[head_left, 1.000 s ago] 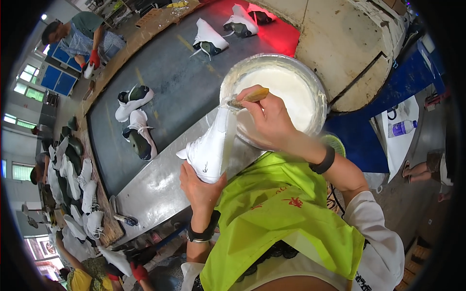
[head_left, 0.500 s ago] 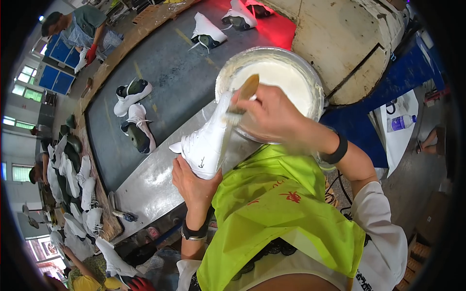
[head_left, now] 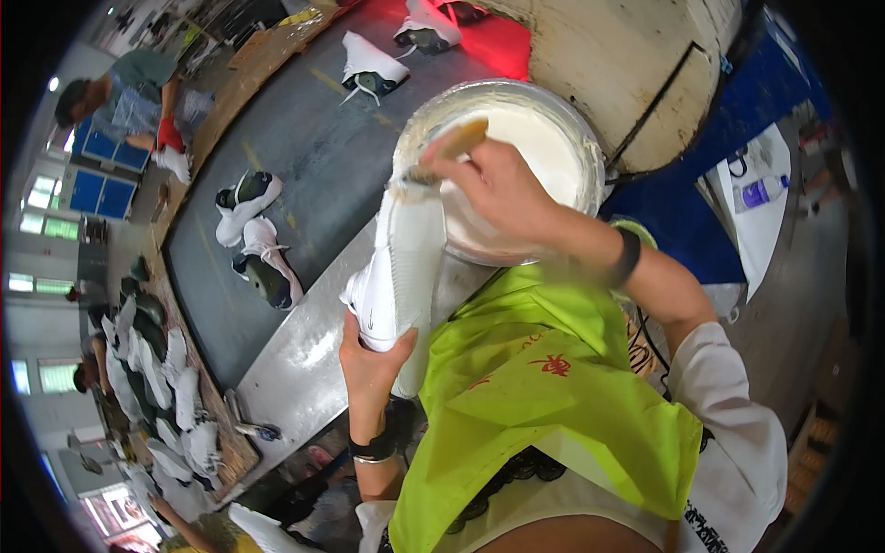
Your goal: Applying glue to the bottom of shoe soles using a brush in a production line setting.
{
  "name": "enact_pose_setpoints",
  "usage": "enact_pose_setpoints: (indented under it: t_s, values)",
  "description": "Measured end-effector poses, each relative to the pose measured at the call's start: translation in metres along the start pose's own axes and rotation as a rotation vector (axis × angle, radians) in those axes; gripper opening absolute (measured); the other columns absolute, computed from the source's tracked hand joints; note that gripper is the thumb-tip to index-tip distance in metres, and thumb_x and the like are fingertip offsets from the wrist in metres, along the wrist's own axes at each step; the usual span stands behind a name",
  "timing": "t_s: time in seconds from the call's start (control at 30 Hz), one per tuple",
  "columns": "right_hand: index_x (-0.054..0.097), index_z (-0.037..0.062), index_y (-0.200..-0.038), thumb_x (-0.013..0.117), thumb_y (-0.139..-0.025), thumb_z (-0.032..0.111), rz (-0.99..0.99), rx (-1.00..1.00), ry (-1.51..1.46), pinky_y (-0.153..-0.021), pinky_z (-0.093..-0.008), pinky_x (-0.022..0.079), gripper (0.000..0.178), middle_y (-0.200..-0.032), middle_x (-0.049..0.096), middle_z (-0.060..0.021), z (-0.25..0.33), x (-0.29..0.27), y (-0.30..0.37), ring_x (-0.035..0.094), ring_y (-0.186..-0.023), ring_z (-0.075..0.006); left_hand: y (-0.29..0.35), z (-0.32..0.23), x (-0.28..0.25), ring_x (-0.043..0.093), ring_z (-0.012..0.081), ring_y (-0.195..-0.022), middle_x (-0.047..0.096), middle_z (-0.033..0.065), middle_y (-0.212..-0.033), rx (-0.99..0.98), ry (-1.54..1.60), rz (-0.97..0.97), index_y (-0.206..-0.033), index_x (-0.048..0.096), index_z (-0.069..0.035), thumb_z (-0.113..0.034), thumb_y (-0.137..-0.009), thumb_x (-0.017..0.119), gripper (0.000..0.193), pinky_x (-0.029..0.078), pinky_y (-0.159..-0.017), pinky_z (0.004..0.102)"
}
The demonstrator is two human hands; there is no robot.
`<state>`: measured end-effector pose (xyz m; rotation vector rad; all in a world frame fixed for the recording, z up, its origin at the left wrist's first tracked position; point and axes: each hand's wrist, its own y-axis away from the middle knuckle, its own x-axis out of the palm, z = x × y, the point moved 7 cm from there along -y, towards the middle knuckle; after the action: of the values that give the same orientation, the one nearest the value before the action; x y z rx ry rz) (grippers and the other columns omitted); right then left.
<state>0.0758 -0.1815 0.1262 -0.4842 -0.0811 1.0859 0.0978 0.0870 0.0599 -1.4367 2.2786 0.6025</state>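
Observation:
My left hand (head_left: 376,358) grips a white shoe (head_left: 395,267) by its near end, with the pale ridged sole side turned partly up. My right hand (head_left: 498,184) is closed round the wooden handle of a brush (head_left: 452,147). The bristles touch the far end of the shoe, along its edge. Just beyond and right of the shoe stands a round metal basin (head_left: 595,157) holding a creamy white liquid, its inner wall crusted with the same stuff. My right forearm crosses over the basin's near rim.
Pairs of white shoes (head_left: 269,263) stand on a dark conveyor belt (head_left: 323,175) to the left. A metal ledge (head_left: 304,369) runs along it, with a brush (head_left: 258,430) lying there. Shoes are heaped far left. A person with red gloves (head_left: 170,135) works across the belt.
The shoe has been rolled so that its sole side shows more. My brush has moved left to the shoe's far tip. The whole view has shifted slightly.

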Motion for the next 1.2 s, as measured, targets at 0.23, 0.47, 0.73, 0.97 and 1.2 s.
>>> enact_pose_setpoints:
  t_s: [0.23, 0.47, 0.73, 0.97, 1.2]
  values:
    - [0.062, -0.0050, -0.099, 0.056, -0.093, 0.020, -0.217, 0.365, -0.015, -0.068, -0.0319, 0.048, 0.027, -0.080, 0.064, -0.0142, -0.026, 0.002, 0.036, 0.062, -0.072, -0.0215, 0.010, 0.028, 0.007, 0.061, 0.0209, -0.097, 0.062, 0.0146, -0.113, -0.226, 0.589, 0.165, -0.128, 0.047, 0.010, -0.012, -0.074, 0.073, 0.064, 0.046, -0.089, 0.0311]
    - [0.061, -0.0051, -0.099, 0.055, -0.094, 0.022, -0.200, 0.313, -0.269, -0.064, -0.0307, 0.048, 0.028, -0.082, 0.066, -0.0109, -0.012, -0.003, 0.034, 0.061, -0.070, -0.0161, 0.021, 0.042, 0.012, 0.065, 0.0248, -0.096, 0.063, 0.0182, -0.112, -0.334, 0.882, 0.220, -0.126, 0.048, 0.011, -0.025, -0.082, 0.069, 0.060, 0.053, -0.084, 0.0346]
    - [0.063, -0.0043, -0.103, 0.054, -0.093, 0.018, -0.152, 0.203, -0.269, -0.078, -0.0296, 0.049, 0.027, -0.095, 0.068, -0.0143, -0.011, 0.013, 0.023, 0.065, -0.085, -0.0194, 0.034, 0.050, 0.018, 0.062, 0.0307, -0.106, 0.060, 0.0209, -0.119, -0.451, 1.122, 0.207, -0.127, 0.047, 0.010, -0.025, -0.088, 0.063, 0.055, 0.051, -0.093, 0.0423]
    - [0.064, -0.0026, -0.101, 0.053, -0.093, 0.020, -0.016, 0.168, -0.239, -0.075, -0.0294, 0.048, 0.026, -0.092, 0.068, -0.0130, 0.010, 0.020, 0.040, 0.063, -0.083, -0.0181, 0.039, 0.043, 0.007, 0.060, 0.0324, -0.109, 0.057, 0.0215, -0.123, -0.449, 1.157, 0.150, -0.130, 0.044, 0.008, -0.024, -0.087, 0.065, 0.058, 0.049, -0.096, 0.0442]
    - [0.065, -0.0011, -0.101, 0.053, -0.093, 0.020, -0.135, 0.166, -0.270, -0.073, -0.0301, 0.048, 0.025, -0.085, 0.067, -0.0123, 0.009, 0.025, 0.020, 0.063, -0.079, -0.0199, 0.030, 0.022, 0.003, 0.059, 0.0320, -0.111, 0.057, 0.0213, -0.124, -0.384, 1.175, 0.168, -0.130, 0.045, 0.007, -0.020, -0.088, 0.062, 0.053, 0.049, -0.096, 0.0433]
